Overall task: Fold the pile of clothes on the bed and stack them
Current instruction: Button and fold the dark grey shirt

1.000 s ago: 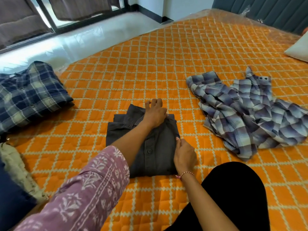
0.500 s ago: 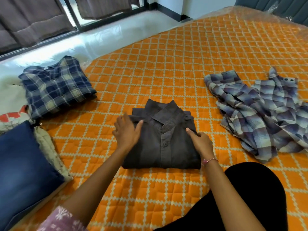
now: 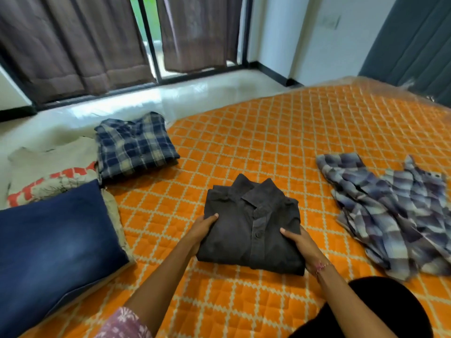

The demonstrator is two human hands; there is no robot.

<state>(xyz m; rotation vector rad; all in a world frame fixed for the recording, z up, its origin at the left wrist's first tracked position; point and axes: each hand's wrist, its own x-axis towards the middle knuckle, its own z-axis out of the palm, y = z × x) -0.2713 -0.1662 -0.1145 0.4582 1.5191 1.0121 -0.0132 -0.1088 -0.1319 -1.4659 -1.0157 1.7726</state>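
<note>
A folded dark grey shirt (image 3: 251, 223) lies collar-up on the orange quilted bed (image 3: 268, 132) in front of me. My left hand (image 3: 201, 231) grips its left edge, thumb on top and fingers under. My right hand (image 3: 301, 242) grips the right edge the same way. A crumpled blue-purple plaid shirt (image 3: 395, 213) lies unfolded to the right. On the left lies a folded navy plaid shirt (image 3: 135, 145), with folded blue jeans (image 3: 53, 252) resting on a beige garment with red print (image 3: 48, 172) beside it.
My black-clad knee (image 3: 380, 311) fills the lower right. Beyond the bed's left edge is glossy white floor (image 3: 170, 96), then brown curtains (image 3: 73, 45) over a dark-framed glass door. A grey headboard (image 3: 419, 45) stands at the far right.
My left hand left the collar, went to the shirt's left side, and now both hands have slid under the side edges. The camera has tilted up and leftward.
</note>
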